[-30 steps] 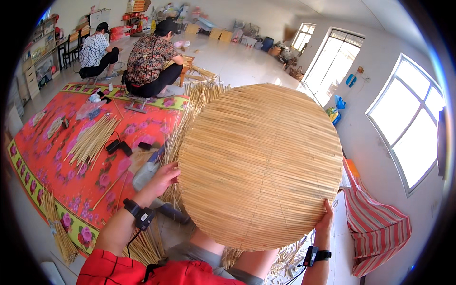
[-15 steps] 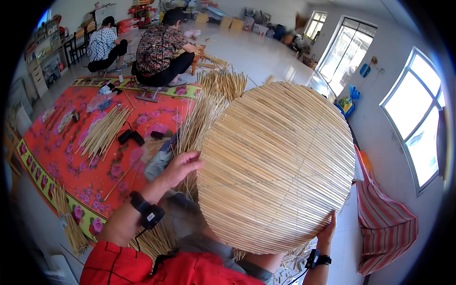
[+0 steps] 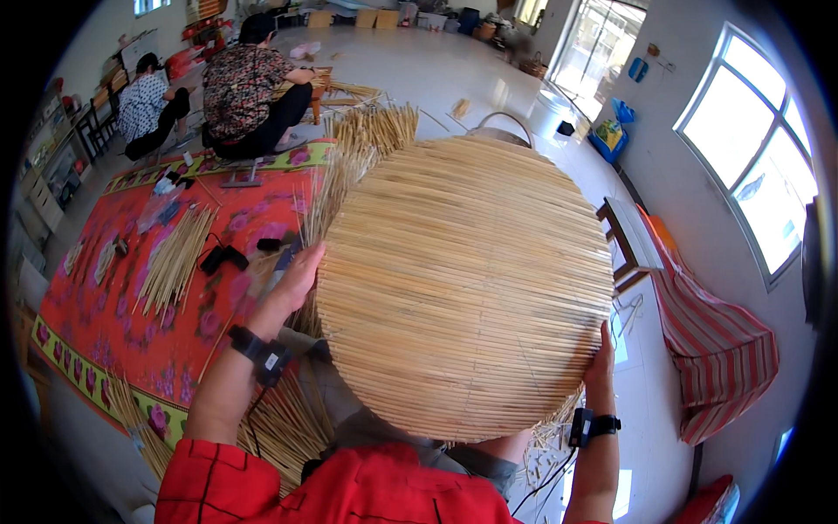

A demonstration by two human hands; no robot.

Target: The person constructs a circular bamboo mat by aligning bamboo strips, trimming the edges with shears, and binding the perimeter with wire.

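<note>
A large round mat of straw-coloured stalks, laid side by side and crossed by thin stitch lines, is held up in front of me, its stalks running nearly level. My left hand closes on its left edge, the fingertips hidden behind the mat. On the lower right edge, my right hand grips the rim, its fingers partly out of sight behind it. Loose stalks lie by my left leg, and a thick sheaf of stalks lies beyond the mat.
To the left spreads a red flowered floor covering with a pile of stalks and black devices. Two people sit low at the far left. On the right stand a wooden bench and a striped cloth; behind is a white bucket.
The mat has turned clockwise in my hands, so its stalks slant less. My right hand appears higher on the rim. The view has swung right, showing the bench and bucket.
</note>
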